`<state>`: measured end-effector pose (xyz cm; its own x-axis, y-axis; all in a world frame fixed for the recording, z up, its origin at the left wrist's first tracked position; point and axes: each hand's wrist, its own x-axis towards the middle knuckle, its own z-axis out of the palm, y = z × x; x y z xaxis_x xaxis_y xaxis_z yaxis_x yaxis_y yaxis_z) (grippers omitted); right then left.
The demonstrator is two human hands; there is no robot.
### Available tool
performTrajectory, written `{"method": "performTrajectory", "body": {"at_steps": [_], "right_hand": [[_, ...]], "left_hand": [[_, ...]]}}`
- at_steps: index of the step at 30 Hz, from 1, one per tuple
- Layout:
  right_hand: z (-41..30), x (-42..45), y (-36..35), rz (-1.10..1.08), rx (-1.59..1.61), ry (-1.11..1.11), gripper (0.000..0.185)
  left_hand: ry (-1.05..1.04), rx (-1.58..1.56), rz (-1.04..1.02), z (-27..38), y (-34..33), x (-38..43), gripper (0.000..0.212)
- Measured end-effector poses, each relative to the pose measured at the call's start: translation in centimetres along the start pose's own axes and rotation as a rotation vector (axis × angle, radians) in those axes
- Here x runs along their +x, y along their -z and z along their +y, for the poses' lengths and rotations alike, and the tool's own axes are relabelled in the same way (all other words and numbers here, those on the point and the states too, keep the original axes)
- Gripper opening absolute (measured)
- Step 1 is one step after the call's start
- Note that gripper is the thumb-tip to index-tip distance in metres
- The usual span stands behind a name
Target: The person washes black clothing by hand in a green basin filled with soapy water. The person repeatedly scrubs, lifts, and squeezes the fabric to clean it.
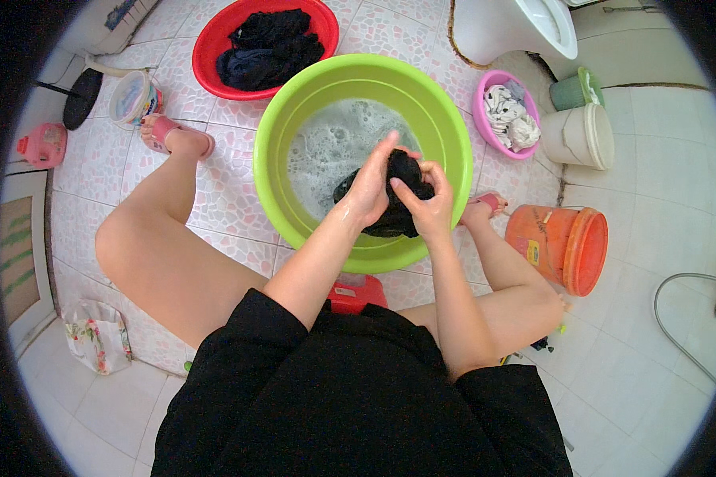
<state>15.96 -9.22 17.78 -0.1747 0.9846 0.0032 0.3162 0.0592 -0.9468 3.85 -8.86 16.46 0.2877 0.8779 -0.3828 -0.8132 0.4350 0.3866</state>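
Note:
Between my two hands is a bunched piece of wet black cloth [403, 217], held over the near right part of a large lime-green basin [364, 262]. My left hand [373, 185] presses flat along its left side, fingers pointing up and away. From the right, my right hand [432, 203] curls its fingers and thumb around the bundle. Foamy water [328, 146] with bubbles fills the bottom of the basin. Part of the cloth hangs low toward the water, and my wrists hide some of it.
A red basin [203, 65] with dark clothes stands beyond. To the right are a pink basin [483, 128] of light cloths, a white bucket [573, 137], and an orange bucket [537, 238]. A plastic tub [134, 98] and pink jug [45, 146] sit left. A white toilet [501, 30] rises behind.

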Motion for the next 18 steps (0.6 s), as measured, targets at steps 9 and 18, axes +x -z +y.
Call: {"method": "performTrajectory", "body": {"at_steps": [9, 18], "right_hand": [[-8.6, 2.6, 1.1, 0.013, 0.617, -0.254, 0.027], [-6.3, 7.2, -1.3, 0.223, 0.600, -0.392, 0.025]], "left_hand": [[0.012, 0.923, -0.717, 4.6, -0.5, -1.8, 0.094], [-0.285, 0.804, -0.159, 1.4, -1.6, -1.1, 0.063]]}}
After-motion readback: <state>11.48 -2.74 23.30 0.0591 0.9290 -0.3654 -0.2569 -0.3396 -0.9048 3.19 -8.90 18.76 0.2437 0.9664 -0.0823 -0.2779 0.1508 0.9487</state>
